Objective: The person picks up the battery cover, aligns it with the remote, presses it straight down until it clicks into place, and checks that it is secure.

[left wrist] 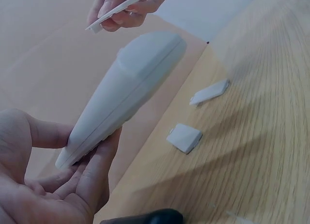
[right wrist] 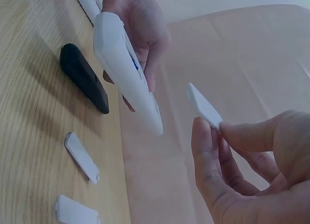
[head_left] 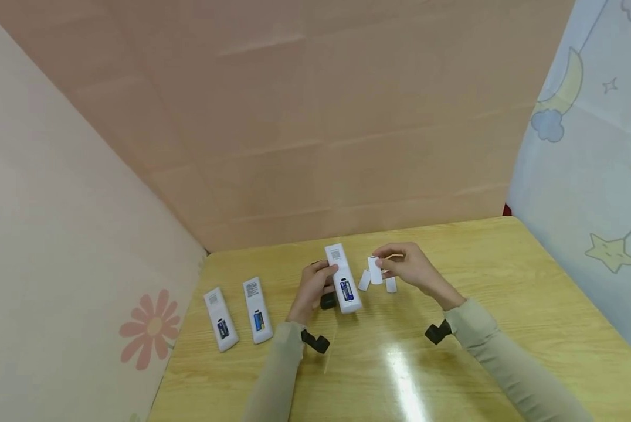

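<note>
Three white remote controls show from above, and one of them, the held remote [head_left: 344,274], is raised over the wooden table [head_left: 453,363] between the two hands. It is long and smooth, with rounded edges, a thin seam along its side and a small grey printed label [head_left: 336,255] toward its far end. Its back faces the head camera, and the uncovered battery compartment [head_left: 346,290] near its closer end shows dark blue cells inside. The left hand [head_left: 311,287] grips this remote, thumb on one side and curled fingers on the other, as the left wrist view shows. The right hand [head_left: 410,266] pinches a small white battery cover [head_left: 375,272] between thumb and fingertips; the cover is off the table, close to the remote but apart from it. Below the right hand, two loose covers [right wrist: 81,157] lie on the wood, near each other without touching. A black rounded object [right wrist: 83,77] lies on the table near the left hand. Well to the left, the outermost remote [head_left: 220,313] and its neighbour [head_left: 255,302] lie side by side, apart, backs up, each with batteries visible in an uncovered compartment.
</note>
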### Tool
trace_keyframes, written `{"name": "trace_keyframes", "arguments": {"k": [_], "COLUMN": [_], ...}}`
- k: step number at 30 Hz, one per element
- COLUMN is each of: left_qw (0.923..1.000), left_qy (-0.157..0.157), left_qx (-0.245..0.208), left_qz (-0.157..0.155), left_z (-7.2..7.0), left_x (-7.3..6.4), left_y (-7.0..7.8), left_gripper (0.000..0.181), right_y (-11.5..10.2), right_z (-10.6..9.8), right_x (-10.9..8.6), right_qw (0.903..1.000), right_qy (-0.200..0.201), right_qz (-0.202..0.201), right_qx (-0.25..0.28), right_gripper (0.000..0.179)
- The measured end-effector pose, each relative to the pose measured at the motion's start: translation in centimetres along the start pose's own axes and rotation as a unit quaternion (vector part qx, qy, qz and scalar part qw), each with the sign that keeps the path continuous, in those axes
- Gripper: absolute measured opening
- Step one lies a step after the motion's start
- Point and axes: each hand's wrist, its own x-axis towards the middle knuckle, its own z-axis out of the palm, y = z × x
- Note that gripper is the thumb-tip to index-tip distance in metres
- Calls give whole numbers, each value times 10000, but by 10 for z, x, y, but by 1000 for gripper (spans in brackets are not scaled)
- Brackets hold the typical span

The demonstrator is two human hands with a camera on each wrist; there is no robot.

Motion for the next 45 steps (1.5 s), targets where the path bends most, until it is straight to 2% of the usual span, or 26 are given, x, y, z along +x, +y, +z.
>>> {"name": "trace_keyframes", "arguments": {"k": [12, 22, 45], "left_qw": [9999, 9995, 9990], "left_qy": [-104, -301, -424], "left_qx": [101, 6, 51], "left_qz": [14, 105, 117], "left_z": [12, 17, 22], "left_x": [1, 1, 1], "left_y": [10, 8, 12], "left_gripper": [51, 53, 47], "right_y": [-8, -9, -3], "right_z": [3, 7, 20], "right_x": [4, 4, 9], "right_qw": [10000, 9999, 9998], "right_qy": [-21, -74, -90], "right_qz": [9, 4, -117], "right_qx": [-2, 76, 154], "right_gripper": [27, 27, 27]}}
